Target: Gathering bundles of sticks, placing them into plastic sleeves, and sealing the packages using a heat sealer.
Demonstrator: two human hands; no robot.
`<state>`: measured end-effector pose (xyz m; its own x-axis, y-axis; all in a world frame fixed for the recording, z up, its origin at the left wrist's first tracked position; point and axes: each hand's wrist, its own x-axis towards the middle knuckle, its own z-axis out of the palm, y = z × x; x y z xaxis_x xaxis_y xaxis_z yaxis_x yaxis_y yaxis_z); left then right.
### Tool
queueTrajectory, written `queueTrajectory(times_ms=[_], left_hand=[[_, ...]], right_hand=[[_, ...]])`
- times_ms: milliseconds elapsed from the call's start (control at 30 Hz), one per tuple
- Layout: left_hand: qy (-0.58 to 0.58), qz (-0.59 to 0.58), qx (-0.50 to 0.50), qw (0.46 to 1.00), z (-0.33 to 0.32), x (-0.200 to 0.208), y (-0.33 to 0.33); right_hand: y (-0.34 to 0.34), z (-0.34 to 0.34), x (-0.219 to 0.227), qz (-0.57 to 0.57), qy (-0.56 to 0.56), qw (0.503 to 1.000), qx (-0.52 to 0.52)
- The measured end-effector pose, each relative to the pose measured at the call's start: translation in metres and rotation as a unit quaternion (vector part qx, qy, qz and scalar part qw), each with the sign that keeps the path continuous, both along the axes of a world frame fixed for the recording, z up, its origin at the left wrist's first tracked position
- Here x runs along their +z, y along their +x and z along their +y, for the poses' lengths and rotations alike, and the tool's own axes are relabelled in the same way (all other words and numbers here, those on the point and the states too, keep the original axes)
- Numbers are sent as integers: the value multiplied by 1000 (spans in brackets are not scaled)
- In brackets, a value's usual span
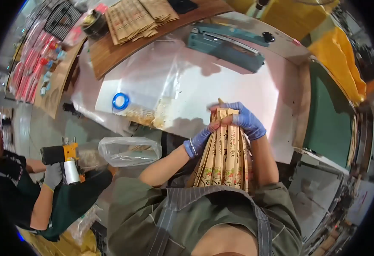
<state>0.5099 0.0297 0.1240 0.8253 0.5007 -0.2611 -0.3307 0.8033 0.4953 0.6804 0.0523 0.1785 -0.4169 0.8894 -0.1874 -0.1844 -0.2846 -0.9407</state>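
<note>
My left hand (203,137) and my right hand (243,120) wear blue gloves that leave the fingertips bare. Both are closed round the upper end of a bundle of long, narrow brown paper packets (224,155). Dark print and small red and green pictures cover the packets, which spread out toward my apron. The bundle stands close to my body, at the front edge of the white work table (238,91). Its lower end is hidden by my clothing.
A teal heat sealer (225,48) sits at the back, with clear plastic bags (146,72) and a blue tape roll (120,101) left of it. More brown packets (131,19) lie on a wooden shelf (106,53). At left, a person holds a yellow-black bag stitcher (61,154).
</note>
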Motion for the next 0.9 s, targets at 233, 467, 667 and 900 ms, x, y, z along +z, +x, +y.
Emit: queueTrajectory(times_ms=[233,467,667,900], left_hand=[[245,367,16,897,112,-29,-118],[624,617,86,472,197,-57,-194],[677,562,89,466,189,-57,-186],[510,312,84,797,101,-27,-89]], right_hand=[[-30,1,-40,60,-113,992,4],[-28,1,-78,31,-100,993,-58],[-35,-2,-58,22,-158,985,-59],[-47,0,-55,-33,-133,988,-65]])
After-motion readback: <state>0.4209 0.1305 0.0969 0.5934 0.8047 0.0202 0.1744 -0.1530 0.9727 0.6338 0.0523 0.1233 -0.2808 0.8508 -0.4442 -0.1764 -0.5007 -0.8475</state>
